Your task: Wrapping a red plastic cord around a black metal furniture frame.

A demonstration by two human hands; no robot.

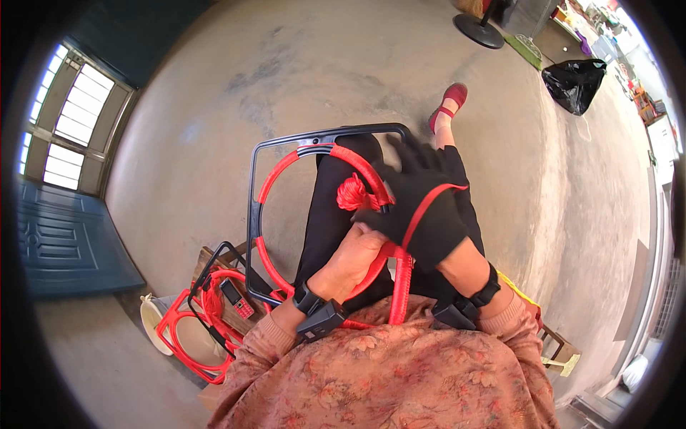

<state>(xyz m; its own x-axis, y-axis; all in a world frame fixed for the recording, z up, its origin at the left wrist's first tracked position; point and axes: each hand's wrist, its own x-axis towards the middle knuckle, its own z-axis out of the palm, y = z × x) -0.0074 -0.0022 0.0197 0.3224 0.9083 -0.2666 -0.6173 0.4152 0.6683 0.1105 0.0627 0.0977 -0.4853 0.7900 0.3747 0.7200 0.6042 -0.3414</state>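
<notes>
A black frame (253,200) with a round inner ring, partly wrapped in red cord (269,179), lies across my lap. My left hand (349,259) is bare and closed at the ring's near right side, its fingertips pinching the wrapped part by the glove. My right hand (423,204), in a black glove, passes over the frame's right side, blurred by motion. A red strand (423,214) crosses the back of that glove. Inside the ring hangs a small red cord bundle (351,192). A thick red-wrapped bar (402,286) runs toward my body. The gloved fingers hide the frame's right edge.
To my left, a wooden stool (202,263) bears a red and black keypad phone (237,299), near more red-wrapped frames (187,342) and a pale bucket (153,322). A black plastic bag (574,84) and a round black stand base (479,32) are at the far right.
</notes>
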